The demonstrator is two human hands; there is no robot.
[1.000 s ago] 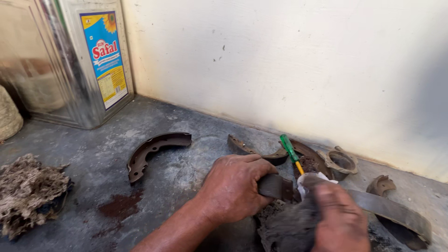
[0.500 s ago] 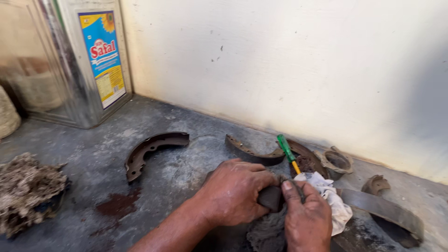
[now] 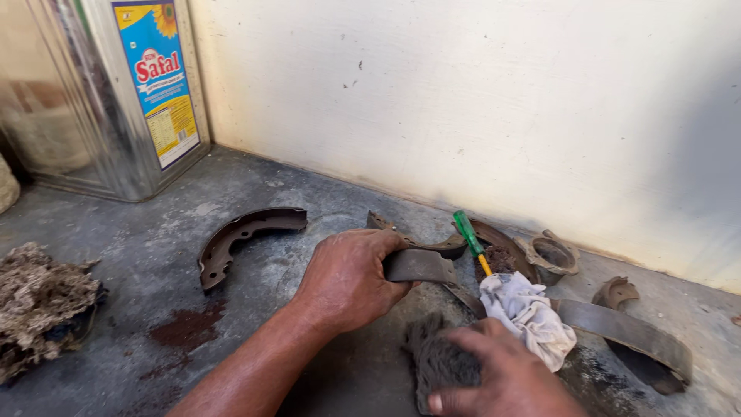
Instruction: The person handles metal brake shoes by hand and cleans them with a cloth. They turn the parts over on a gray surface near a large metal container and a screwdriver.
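A person's left hand [image 3: 351,282] sits near the centre of the view, its fingers curled closed around one end of a curved brake shoe [image 3: 421,265], dark grey and coated in grime. The shoe lies low over the grey concrete floor [image 3: 309,185], its far end pointing toward 3 o'clock. At 5 o'clock the right hand [image 3: 502,378] presses a dark, greasy wad of rag [image 3: 440,359] down, fingers bent over it; the bottom edge cuts off the wrist. Just beside it, toward 3 o'clock, lies a crumpled white cloth [image 3: 532,313], and a green-handled screwdriver [image 3: 469,235] slants out from under that cloth toward 12 o'clock. A second rusty brake shoe [image 3: 243,235] lies apart at 9 o'clock. Behind the hands, more rusted curved parts [image 3: 494,239] and a small metal cup [image 3: 552,259] crowd together against a cream wall [image 3: 478,108]; their shapes overlap and are hard to separate. A large metal tin [image 3: 108,93] stands at 10 o'clock, top cut off. A tangled mass of fibrous waste [image 3: 38,297] lies at the left edge
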